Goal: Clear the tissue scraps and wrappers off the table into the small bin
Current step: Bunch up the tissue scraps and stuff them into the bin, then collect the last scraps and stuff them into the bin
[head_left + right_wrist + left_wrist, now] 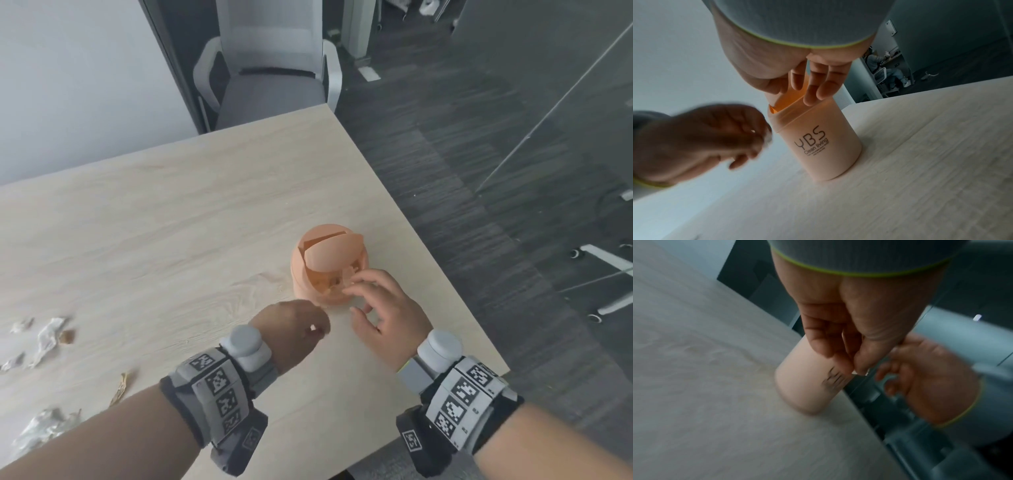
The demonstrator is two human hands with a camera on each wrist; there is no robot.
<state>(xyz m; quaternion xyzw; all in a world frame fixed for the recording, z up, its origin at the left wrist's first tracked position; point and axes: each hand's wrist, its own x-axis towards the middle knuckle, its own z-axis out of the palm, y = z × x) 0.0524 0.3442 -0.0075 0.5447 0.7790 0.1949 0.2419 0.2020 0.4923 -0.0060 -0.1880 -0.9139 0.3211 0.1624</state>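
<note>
The small orange bin (329, 263) stands upright near the table's right edge; in the right wrist view the bin (824, 146) reads "YBS Clean living". My right hand (356, 286) has its straight fingers (816, 91) on the swing lid, which is tipped inward, so the mouth is open. My left hand (317, 330) hovers just in front of the bin and pinches a small white tissue scrap (856, 373), which also shows as a white scrap (768, 139) between its curled fingers. More tissue scraps (48, 339) and wrappers (41, 428) lie at the table's left.
A thin gold wrapper (120, 389) lies beside my left forearm. The table's right edge (428, 246) runs just beyond the bin, with dark floor below. A grey office chair (270, 68) stands at the far side.
</note>
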